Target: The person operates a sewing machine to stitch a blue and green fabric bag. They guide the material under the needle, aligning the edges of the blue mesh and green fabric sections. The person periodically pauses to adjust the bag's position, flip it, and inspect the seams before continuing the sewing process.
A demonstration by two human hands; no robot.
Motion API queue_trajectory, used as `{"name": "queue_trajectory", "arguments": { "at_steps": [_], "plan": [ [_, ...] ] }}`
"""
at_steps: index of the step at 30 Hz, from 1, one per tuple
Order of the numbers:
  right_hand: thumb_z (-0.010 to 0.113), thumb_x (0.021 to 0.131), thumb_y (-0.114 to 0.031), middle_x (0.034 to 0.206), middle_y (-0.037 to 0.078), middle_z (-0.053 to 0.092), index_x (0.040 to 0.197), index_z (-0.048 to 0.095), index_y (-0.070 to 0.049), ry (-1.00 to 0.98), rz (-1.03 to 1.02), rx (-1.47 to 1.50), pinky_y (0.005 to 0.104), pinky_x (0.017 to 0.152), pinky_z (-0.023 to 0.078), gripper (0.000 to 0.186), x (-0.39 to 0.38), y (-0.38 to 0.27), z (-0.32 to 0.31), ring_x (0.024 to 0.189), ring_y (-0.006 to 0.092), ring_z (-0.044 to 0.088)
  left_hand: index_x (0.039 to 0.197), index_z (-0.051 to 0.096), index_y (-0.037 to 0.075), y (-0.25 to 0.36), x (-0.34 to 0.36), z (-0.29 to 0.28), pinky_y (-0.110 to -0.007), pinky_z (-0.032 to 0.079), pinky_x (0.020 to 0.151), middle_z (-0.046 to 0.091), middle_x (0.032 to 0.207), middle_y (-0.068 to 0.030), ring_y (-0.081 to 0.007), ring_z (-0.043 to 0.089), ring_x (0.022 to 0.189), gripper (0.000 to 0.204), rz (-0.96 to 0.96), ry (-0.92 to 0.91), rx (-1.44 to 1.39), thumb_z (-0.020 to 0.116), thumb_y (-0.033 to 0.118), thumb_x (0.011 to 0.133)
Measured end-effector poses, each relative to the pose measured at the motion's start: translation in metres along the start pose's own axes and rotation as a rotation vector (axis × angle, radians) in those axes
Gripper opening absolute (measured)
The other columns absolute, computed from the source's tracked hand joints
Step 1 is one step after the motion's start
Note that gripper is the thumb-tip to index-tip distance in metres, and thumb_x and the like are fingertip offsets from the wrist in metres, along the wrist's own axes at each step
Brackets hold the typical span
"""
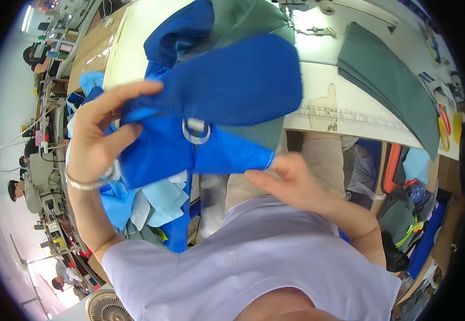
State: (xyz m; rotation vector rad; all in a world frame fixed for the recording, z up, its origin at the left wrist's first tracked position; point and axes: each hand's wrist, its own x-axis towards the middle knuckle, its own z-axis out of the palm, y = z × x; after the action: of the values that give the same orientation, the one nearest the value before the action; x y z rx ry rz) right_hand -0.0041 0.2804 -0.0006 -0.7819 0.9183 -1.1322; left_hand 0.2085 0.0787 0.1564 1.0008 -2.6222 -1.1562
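Note:
A blue sewn fabric piece [237, 80] with a rounded flap is held up in front of me, above the table's near edge. On its lower part sits a pale D-ring [196, 134] on a short light strap. My left hand [96, 136] grips the piece's left side, thumb in front and fingers at the upper edge. Between thumb and fingers, my right hand [291, 184] pinches its lower right corner. More blue fabric [181, 27] and grey-green fabric [251, 18] lie behind it, partly hidden, reaching toward the sewing machine's needle area [292, 13].
Folded grey-green fabric [379, 75] lies on the right of the white table [318, 80], near scissors [445, 128] with red and yellow handles. Light blue scraps [163, 200] are piled below my left hand. An open box [382, 176] with cloth stands at right. Several people sit farther left.

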Motion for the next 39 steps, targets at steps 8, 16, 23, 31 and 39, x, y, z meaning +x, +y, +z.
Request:
{"name": "queue_trajectory", "arguments": {
  "at_steps": [8,16,23,31,39],
  "plan": [
    [0.064,0.101,-0.028,0.066,-0.003,0.06,0.103,0.074,-0.001,0.079,0.19,-0.033,0.0263,0.05,0.046,0.029,0.005,0.048,0.0,0.058,0.0039,0.05,0.122,0.07,0.004,0.021,0.063,0.086,-0.038,0.048,0.102,0.066,0.131,-0.0151,-0.0295,0.064,0.121,0.031,0.546,0.183,0.361,0.059,0.002,0.093],
    [0.068,0.098,-0.03,0.053,0.0,0.047,0.074,0.065,0.006,0.27,-0.024,-0.121,0.0327,0.046,0.031,0.043,-0.013,0.065,-0.006,0.051,0.0063,0.038,0.154,0.042,0.025,-0.092,0.16,0.121,-0.058,0.019,0.121,0.038,0.16,-0.0074,-0.0377,0.03,0.149,0.064,0.591,-0.032,0.716,0.056,0.048,0.096],
    [0.073,0.094,-0.033,0.048,0.015,0.048,0.058,0.057,0.003,0.307,-0.126,-0.279,0.0376,0.043,0.032,0.053,0.002,0.083,-0.005,0.041,0.0176,0.036,0.147,0.052,0.005,-0.11,0.204,0.087,-0.038,0.022,0.122,0.044,0.156,-0.0152,-0.0291,0.037,0.147,0.054,0.469,-0.136,0.208,0.049,0.036,0.103],
    [0.07,0.095,-0.027,0.048,0.016,0.052,0.059,0.059,0.0,0.294,-0.282,-0.373,0.0397,0.043,0.039,0.047,0.0,0.077,-0.002,0.038,0.0293,0.049,0.12,0.069,0.006,-0.013,0.207,0.117,-0.036,0.055,0.093,0.069,0.122,-0.0103,-0.0288,0.069,0.105,0.033,0.75,0.074,0.694,0.058,-0.001,0.09],
    [0.072,0.091,-0.024,0.053,0.01,0.057,0.073,0.064,-0.003,0.218,-0.391,-0.58,0.0379,0.043,0.042,0.029,-0.015,0.042,-0.011,0.042,0.0269,0.054,0.124,0.067,0.024,-0.023,0.205,0.145,-0.036,0.06,0.073,0.066,0.113,-0.002,-0.0258,0.069,0.093,0.048,0.794,0.162,0.87,0.064,0.0,0.083]
  ]
}}
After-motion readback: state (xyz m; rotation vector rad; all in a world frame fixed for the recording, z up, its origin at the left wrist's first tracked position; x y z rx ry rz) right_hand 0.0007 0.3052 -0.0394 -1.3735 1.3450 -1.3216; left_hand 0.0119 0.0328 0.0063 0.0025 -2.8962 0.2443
